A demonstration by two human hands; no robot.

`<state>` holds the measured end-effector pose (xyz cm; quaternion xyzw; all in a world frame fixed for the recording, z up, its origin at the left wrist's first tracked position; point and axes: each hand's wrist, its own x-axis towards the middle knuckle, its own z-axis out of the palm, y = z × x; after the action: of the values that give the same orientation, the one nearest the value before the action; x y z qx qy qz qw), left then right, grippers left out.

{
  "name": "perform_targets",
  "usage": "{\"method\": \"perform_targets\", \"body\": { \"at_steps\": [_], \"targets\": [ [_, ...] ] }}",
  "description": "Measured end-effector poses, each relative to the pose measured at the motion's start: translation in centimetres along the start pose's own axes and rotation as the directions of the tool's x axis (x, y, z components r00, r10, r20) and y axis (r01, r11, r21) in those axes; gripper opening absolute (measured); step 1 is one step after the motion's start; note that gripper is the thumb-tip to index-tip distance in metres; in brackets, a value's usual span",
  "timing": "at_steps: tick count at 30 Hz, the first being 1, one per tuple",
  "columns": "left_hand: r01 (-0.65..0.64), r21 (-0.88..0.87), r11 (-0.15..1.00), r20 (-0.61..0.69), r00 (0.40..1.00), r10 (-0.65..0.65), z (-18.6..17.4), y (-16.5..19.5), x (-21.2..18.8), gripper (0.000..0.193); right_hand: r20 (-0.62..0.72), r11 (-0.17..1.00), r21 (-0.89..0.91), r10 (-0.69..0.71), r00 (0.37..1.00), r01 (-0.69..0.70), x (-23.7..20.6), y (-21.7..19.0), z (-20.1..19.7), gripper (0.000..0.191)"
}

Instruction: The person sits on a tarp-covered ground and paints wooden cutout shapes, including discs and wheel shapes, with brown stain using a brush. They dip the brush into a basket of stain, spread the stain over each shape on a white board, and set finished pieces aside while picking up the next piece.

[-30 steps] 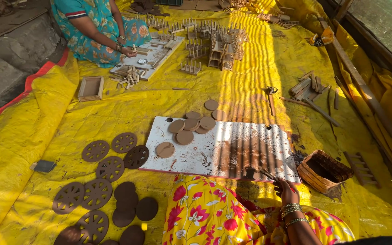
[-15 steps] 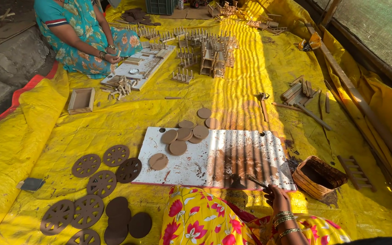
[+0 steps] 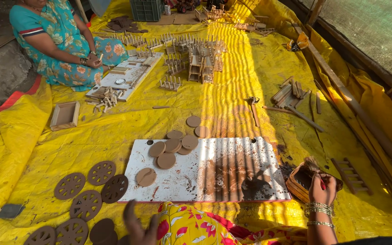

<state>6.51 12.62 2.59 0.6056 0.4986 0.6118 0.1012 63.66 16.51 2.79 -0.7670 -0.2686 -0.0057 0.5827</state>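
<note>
My right hand reaches into a small wooden box at the right end of a white stained board and grips a tuft of brown fibre. My left hand hovers low at the frame's bottom, fingers apart, holding nothing, next to dark cut-out wheels on the yellow tarp. Plain brown discs lie piled on the board's left part, with one single disc nearer me. My lap in floral cloth shows below the board.
A person in turquoise sits at far left beside another board with small wood pieces. Small wooden frames stand mid-back. A wooden tray, a hammer, wood sticks and a small ladder piece lie about.
The view has tilted upward and closer. My right hand moved right from the board's edge into the wooden box. My left hand has come into view at the bottom.
</note>
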Motion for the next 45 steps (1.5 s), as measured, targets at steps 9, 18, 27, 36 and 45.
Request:
{"method": "perform_targets", "body": {
  "at_steps": [9,18,27,36,45],
  "targets": [
    [0.067,0.08,0.995,0.585,0.804,-0.101,26.5,7.6,2.9,0.056,0.166,0.832,-0.516,0.332,0.929,-0.205,2.9,4.5,-1.1,0.032],
    [0.032,0.458,0.888,0.711,0.587,-0.388,28.9,0.7,1.7,0.058,0.32,0.606,-0.795,0.374,0.871,0.033,4.1,7.6,2.8,0.037],
    [0.001,0.44,0.898,0.779,0.497,-0.382,30.0,-1.0,0.9,0.069,0.298,0.7,-0.714,0.283,0.912,0.016,4.6,9.7,2.2,0.036],
    [-0.024,0.381,0.924,0.783,0.54,-0.309,29.6,-1.8,0.9,0.063,0.213,0.78,-0.622,0.078,0.974,0.074,5.3,10.3,-0.1,0.037],
    [0.072,0.416,0.907,0.796,0.454,-0.401,29.2,-0.7,1.4,0.062,0.156,0.814,-0.567,0.258,0.953,-0.128,6.2,10.1,-0.1,0.038]
  ]
}}
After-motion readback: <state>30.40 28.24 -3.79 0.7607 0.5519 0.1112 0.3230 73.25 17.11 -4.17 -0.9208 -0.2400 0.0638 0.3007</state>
